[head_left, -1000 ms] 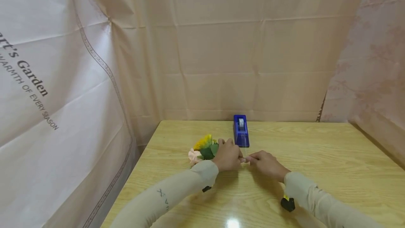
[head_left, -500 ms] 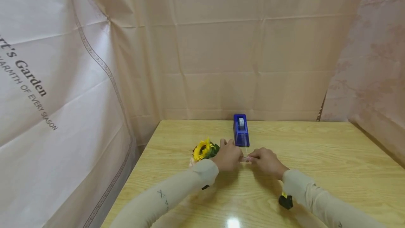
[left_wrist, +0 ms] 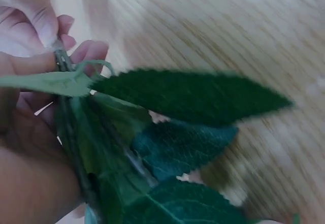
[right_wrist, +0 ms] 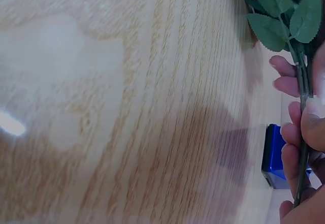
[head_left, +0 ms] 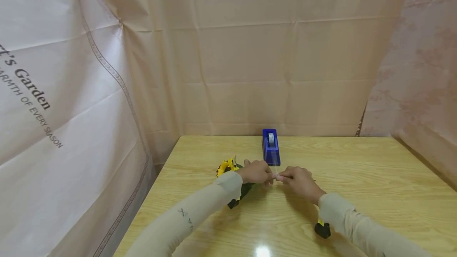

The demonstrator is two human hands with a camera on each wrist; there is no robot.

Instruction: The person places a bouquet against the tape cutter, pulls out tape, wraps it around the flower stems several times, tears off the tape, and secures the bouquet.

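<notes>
My left hand (head_left: 254, 172) grips the stems (left_wrist: 65, 61) of a small bunch of artificial flowers. A yellow sunflower (head_left: 224, 166) shows past the left wrist, and long green leaves (left_wrist: 193, 98) spread out below the palm. Close to its fingertips, my right hand (head_left: 301, 182) pinches the same stems lower down, thumb on one side and fingers curled behind in the right wrist view. A strip of clear tape (head_left: 275, 169) runs from the blue tape dispenser (head_left: 271, 156) to the stems between both hands. Fingers partly hide where the tape meets the stems.
The wood-grain table (head_left: 357, 177) extends around the hands, and the dispenser stands near its back edge. Beige cloth (head_left: 242, 70) hangs behind, with printed cloth (head_left: 71, 130) on the left. Something black (head_left: 322, 230) hangs under the right wrist.
The left hand has turned, rolling the bunch: the sunflower came round, the pale pink flower went out of sight, and a leaf now hangs below the left sleeve. The right hand stays nearly in place.
</notes>
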